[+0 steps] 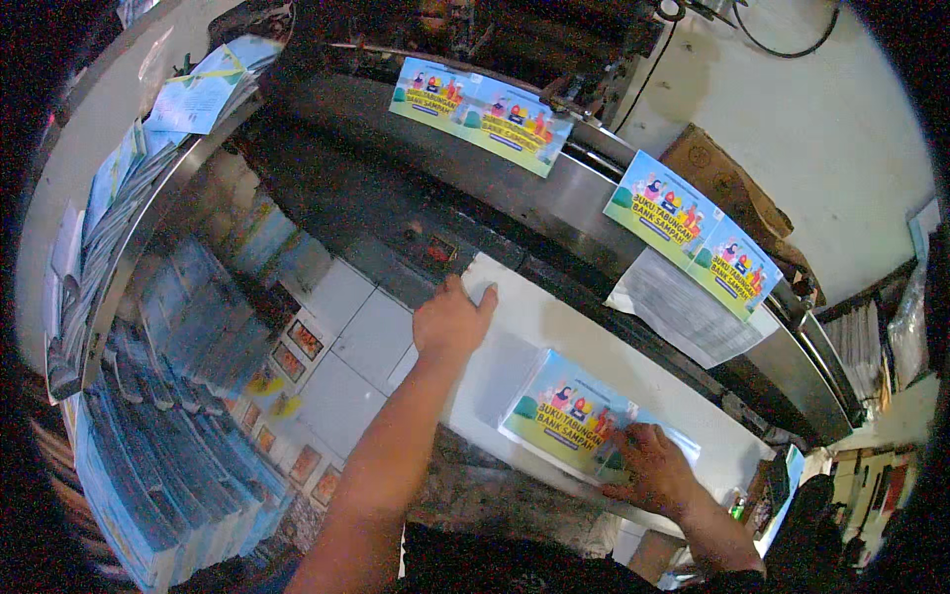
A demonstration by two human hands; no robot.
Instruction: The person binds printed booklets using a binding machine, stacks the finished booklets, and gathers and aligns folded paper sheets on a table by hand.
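Note:
A small stack of printed booklet covers (559,411), blue and green with cartoon figures, lies on a long white board (614,366). Bent over the right part of this stack is my right hand (653,470), its fingertips on the top cover and its thumb by the near edge. What lies under the palm is hidden. My left hand (453,319) rests at the board's far left corner, thumb apart from the fingers, with nothing seen in it.
Beyond the board runs a metal machine bar (584,198). Matching covers (480,114) lie on its left, more covers (693,233) on its right, above white sheets (683,302). Tall booklet stacks (168,495) fill the lower left; a curved metal shelf (148,208) carries more prints.

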